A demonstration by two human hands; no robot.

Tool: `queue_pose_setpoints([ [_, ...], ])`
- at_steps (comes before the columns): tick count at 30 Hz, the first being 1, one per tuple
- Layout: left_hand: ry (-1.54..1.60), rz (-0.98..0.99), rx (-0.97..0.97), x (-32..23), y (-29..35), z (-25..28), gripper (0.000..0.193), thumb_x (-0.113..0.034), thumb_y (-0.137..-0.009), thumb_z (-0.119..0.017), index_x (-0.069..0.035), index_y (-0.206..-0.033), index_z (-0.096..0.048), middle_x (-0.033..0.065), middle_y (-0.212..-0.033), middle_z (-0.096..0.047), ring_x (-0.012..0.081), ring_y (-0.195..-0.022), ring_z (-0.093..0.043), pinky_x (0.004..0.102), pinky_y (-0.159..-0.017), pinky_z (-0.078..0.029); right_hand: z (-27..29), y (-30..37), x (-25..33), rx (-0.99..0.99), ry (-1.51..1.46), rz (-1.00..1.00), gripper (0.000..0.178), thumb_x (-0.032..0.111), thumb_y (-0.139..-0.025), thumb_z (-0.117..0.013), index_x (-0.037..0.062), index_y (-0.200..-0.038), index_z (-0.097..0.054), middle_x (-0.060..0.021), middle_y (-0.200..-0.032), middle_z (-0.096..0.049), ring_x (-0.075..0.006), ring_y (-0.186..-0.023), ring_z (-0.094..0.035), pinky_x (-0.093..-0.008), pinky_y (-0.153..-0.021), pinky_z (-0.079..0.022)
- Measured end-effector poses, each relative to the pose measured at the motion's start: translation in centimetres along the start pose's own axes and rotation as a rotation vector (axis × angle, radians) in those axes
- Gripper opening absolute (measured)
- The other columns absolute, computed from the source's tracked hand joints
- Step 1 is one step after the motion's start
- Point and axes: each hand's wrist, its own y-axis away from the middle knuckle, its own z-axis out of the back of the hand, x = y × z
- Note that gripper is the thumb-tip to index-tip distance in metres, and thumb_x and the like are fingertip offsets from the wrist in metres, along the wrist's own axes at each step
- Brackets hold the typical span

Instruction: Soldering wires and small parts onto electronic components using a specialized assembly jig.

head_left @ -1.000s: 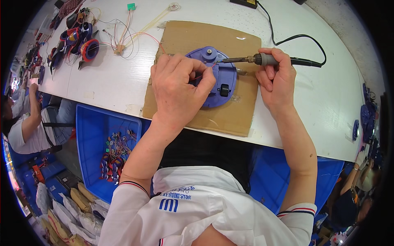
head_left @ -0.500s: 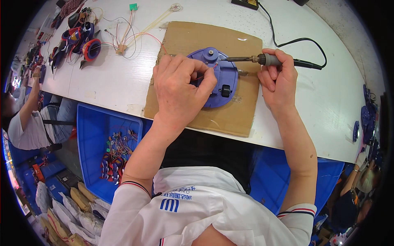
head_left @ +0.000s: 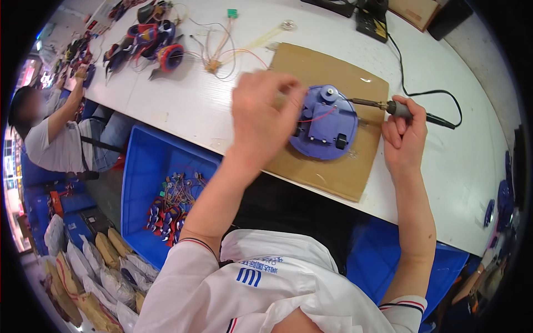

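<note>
A rounded purple plastic base with small black wheels lies on a cardboard sheet. A thin red wire runs across its middle. My right hand grips a soldering iron by its grey and black handle, its metal tip pointing left at the base's upper right part. My left hand hovers at the left edge of the base, over the cardboard, near the wire. Its fingers are curled but smeared by motion, so whether they pinch anything is not visible.
Blue and red toy-like parts with wires lie at the back left, beside a small green board. A black stand and the iron's cord are at the back right. A blue bin holds wired parts. Another person works at left.
My left hand has lifted off the base and moved left, uncovering its middle and the red wire. My right hand still holds the iron at the base. The view has turned and shifted.
</note>
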Motion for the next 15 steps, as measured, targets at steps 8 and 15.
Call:
queue_pose_setpoints([
  [8,-0.734,0.387,0.188,16.0,-12.2,6.1,0.049,-0.047,-0.084,-0.055,-0.001,-0.084,-0.071,0.0105,-0.08,-0.07,0.029,-0.068,-0.064,0.0386,-0.063,-0.05,-0.6,0.2,0.0,-0.004,0.013,-0.008,0.024,0.022,-0.094,-0.049,0.0031,-0.092,-0.065,0.0037,-0.052,-0.034,-0.0046,-0.038,-0.023,-0.0189,-0.038,-0.02],
  [15,-1.151,0.296,0.393,32.7,-19.4,10.2,0.067,-0.06,-0.086,-0.048,0.002,-0.103,-0.066,0.0206,-0.097,-0.068,0.035,-0.089,-0.065,0.045,-0.075,-0.053,-0.3,-0.8,-1.8,0.115,0.034,-0.029,0.012,0.016,-0.092,-0.053,0.0125,-0.097,-0.063,0.0005,-0.064,-0.05,-0.0062,-0.044,-0.036,-0.0231,-0.04,-0.029],
])
